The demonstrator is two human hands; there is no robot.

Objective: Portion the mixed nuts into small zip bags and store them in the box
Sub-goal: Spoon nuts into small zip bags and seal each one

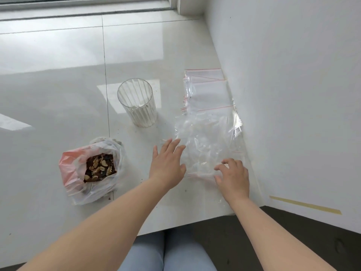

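Head view: no portion had been made, as far as could be judged. The mixed nuts (100,166) sat in their opened plastic bag (78,173) on the white ledge (58,75); the ribbed clear cup (137,102) stood empty behind it. No box was visible. Flat zip bags (207,89) lay stacked against the wall. Left hand (168,163), fingers straight, touched the edge of a crumpled clear bag (207,141). Right hand (233,177) rested on its near end, fingers bent; whether pinching, could not tell. Nuts lay well left of both hands.
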